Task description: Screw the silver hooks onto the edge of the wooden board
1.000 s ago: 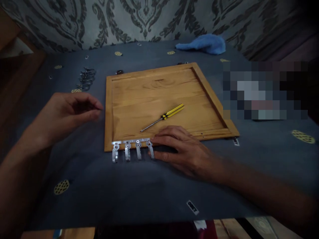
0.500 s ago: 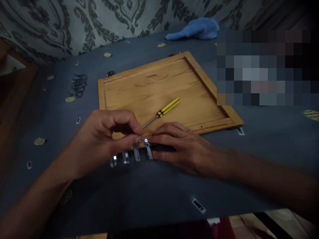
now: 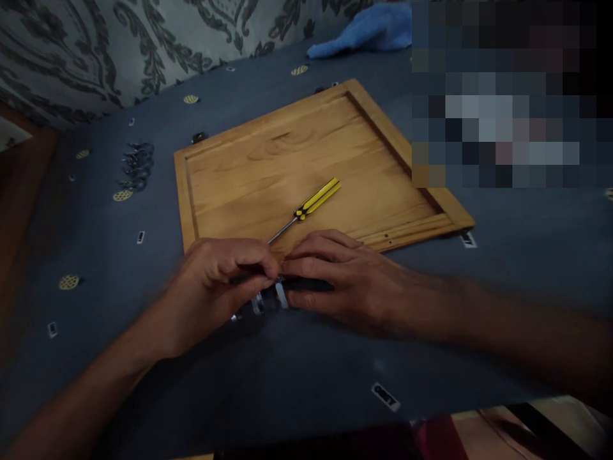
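Observation:
My left hand (image 3: 230, 275) is closed in a pinch at the top of a small shiny metal clamp (image 3: 281, 295). From the other side, my right hand (image 3: 345, 278) grips the same clamp with bent fingers, its thumb side low. The clamp's upper part is mostly hidden by the fingertips. More metal clamps (image 3: 258, 303) stand in a row under and beside my left hand, partly covered by it. Just beyond the hands, a screwdriver (image 3: 317, 199) with a yellow and black handle lies on a framed wooden panel (image 3: 268, 153), its tip hidden behind my left fingers.
A cluster of dark metal rings (image 3: 136, 166) lies on the blue patterned cloth (image 3: 96, 230) at the left. At the back is a blue rag (image 3: 364, 32), before a patterned curtain (image 3: 191, 38). A blurred-out patch covers the upper right.
My left hand has tilted lower and closer to the clamp, now covering its screw head and some neighbouring clamps. My right hand has barely moved. The view has shifted slightly.

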Demonstrator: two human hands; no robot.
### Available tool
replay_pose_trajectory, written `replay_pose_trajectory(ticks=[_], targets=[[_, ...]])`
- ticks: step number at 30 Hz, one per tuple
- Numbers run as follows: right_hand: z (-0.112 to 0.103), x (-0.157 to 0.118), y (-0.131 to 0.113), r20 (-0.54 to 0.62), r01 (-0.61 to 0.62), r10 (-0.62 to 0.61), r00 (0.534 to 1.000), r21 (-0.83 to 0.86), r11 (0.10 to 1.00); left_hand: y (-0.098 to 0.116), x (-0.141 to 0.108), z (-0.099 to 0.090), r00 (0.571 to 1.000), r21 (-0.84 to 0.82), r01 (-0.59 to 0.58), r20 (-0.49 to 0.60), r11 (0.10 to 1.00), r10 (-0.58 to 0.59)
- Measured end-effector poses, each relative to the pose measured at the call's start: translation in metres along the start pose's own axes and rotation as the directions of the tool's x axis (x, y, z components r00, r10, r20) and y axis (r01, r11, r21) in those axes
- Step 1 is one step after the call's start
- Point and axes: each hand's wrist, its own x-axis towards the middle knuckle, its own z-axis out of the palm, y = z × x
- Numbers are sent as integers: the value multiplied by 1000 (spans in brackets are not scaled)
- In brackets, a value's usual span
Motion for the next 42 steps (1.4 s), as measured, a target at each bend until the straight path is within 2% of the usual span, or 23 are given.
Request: replay_pose_trajectory(ticks=[6,15,22,29,35,42], targets=[[1,-1,1,0,-2,2,1000,2,1000,-1,-1,2,997,113,-67,-20,991,70],[-1,0,1,23,13,-13,1000,3,1000,-5,-2,4,985,142,-159,-38,977,166],[-2,1,0,18,3,-3,1000,2,1000,2,-5,4,965,216,-254,-6,943,262],[-3,2,-1,5,-17,17,1000,5,1000,0,-8,7,969,233,-237,-18,943,248],[0,0,-1,18,-19,19,1000,20,1000,-4,-6,5,972,187,-203,-85,961,221],[-4,4,0,1,-19,19,1000,47,999,-7,-1,3,980,22,-119,-156,993,121]])
